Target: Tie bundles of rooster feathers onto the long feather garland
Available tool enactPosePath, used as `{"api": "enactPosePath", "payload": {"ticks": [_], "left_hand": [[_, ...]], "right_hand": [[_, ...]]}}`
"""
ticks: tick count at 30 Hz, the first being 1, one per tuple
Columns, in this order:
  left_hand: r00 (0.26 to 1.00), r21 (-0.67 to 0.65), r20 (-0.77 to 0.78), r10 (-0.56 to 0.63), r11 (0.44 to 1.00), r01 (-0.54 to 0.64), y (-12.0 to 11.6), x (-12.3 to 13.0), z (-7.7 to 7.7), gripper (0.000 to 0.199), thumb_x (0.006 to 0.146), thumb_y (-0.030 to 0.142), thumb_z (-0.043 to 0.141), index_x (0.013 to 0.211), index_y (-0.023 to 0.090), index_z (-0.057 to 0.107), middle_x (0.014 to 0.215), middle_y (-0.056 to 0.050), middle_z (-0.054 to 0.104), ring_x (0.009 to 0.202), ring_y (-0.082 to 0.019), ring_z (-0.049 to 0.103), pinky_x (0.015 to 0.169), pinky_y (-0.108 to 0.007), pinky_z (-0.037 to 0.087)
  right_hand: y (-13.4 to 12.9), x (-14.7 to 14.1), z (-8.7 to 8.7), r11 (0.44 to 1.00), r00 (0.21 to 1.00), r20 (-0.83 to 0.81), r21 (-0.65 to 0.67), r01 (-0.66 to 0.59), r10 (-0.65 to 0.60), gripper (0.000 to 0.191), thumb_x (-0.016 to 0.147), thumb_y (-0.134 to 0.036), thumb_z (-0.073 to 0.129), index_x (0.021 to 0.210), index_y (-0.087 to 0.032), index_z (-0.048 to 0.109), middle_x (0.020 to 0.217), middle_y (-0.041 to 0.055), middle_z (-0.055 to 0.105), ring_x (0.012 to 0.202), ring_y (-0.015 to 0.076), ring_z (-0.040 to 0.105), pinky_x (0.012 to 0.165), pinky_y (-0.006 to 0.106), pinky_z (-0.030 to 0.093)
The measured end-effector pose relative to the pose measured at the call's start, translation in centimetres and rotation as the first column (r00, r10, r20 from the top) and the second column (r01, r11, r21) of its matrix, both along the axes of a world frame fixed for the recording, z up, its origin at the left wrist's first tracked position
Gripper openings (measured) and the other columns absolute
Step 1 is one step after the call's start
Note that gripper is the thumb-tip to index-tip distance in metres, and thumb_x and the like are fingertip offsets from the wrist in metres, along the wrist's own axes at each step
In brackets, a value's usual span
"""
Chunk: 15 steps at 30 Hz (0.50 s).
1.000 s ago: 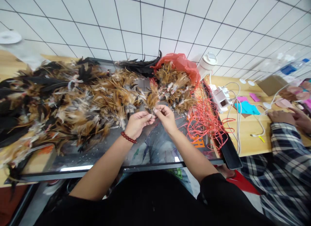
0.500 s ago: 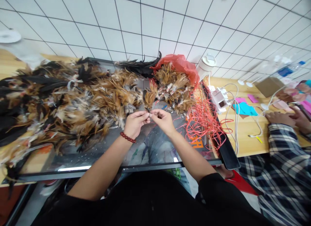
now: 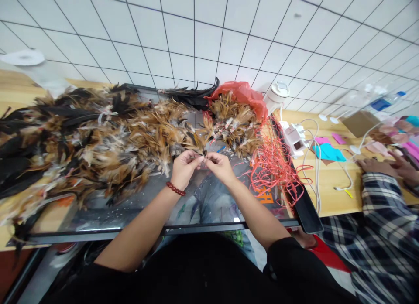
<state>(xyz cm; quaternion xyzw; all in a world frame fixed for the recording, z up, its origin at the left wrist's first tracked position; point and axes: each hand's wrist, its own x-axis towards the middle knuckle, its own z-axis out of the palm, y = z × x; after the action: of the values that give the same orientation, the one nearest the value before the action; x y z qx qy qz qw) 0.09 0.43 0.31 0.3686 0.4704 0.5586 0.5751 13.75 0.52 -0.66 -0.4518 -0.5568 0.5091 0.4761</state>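
Note:
At the middle of the board, my left hand (image 3: 184,169) and my right hand (image 3: 220,166) meet fingertip to fingertip. Both are closed in a pinch on the base of a small brown-and-black feather bunch (image 3: 197,141), whose tips point away from me. The fingers hide most of its base. A red bead bracelet circles my left wrist. Just beyond and to the left lies a large heap of brown, black and pale feathers (image 3: 131,138). More brown feather bunches (image 3: 235,121) lie beyond my right hand, by a red plastic bag (image 3: 244,94).
A tangle of red string (image 3: 273,164) covers the board's right side. Beyond it are a black tray (image 3: 309,214), a power adapter with white cables (image 3: 294,138), a white cup (image 3: 277,94) and blue cloth (image 3: 330,152). A co-worker's hands (image 3: 376,166) rest at far right.
The feather bunch has tipped to the left between my fingertips. Both hands stay pinched together, and the whole view has shifted slightly.

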Motion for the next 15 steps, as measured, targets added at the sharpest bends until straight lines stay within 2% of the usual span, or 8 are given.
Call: {"api": "enactPosePath", "payload": {"ticks": [5,8,11,15], "left_hand": [[0.996,0.051,-0.079,-0.037,0.998,0.041,0.0,-0.2,-0.6,0.027,0.055,0.034,0.084,0.065,0.015,0.067,0.058,0.001,0.062,0.052,-0.01,0.052,0.051,-0.023,0.042],[0.99,0.131,-0.138,0.018,0.991,0.0,0.1,-0.4,-1.1,0.025,0.057,0.033,0.083,0.068,0.016,0.068,0.063,0.001,0.065,0.055,-0.011,0.053,0.053,-0.024,0.041],[0.981,0.136,-0.182,0.071,0.99,-0.047,0.2,-0.5,-1.1,0.027,0.058,0.034,0.083,0.058,0.017,0.062,0.056,0.002,0.061,0.052,-0.011,0.051,0.054,-0.024,0.04],[0.984,0.11,-0.175,-0.018,0.993,0.038,-0.1,-0.2,-0.5,0.032,0.061,0.04,0.082,0.054,0.017,0.06,0.052,0.002,0.056,0.051,-0.011,0.049,0.052,-0.024,0.04]], "right_hand": [[0.0,0.1,0.3,0.999,0.999,0.016,-0.009,-0.049,0.049,0.026,0.075,-0.042,0.062,0.064,-0.019,0.056,0.058,-0.0047,0.047,0.057,0.0091,0.041,0.056,0.022,0.034],[-0.2,0.0,0.4,0.999,0.999,0.02,0.003,-0.048,0.048,0.025,0.077,-0.041,0.059,0.068,-0.018,0.059,0.061,-0.0035,0.052,0.06,0.0102,0.045,0.059,0.022,0.036],[-0.4,-0.1,0.3,0.998,0.996,0.078,0.039,-0.045,0.042,0.024,0.079,-0.04,0.058,0.072,-0.018,0.062,0.062,-0.0035,0.054,0.058,0.0101,0.044,0.058,0.022,0.035],[-0.5,-0.1,0.4,0.993,0.99,0.119,0.075,-0.09,0.081,0.027,0.085,-0.039,0.051,0.068,-0.019,0.06,0.064,-0.0025,0.057,0.061,0.0111,0.049,0.062,0.023,0.039]]}}
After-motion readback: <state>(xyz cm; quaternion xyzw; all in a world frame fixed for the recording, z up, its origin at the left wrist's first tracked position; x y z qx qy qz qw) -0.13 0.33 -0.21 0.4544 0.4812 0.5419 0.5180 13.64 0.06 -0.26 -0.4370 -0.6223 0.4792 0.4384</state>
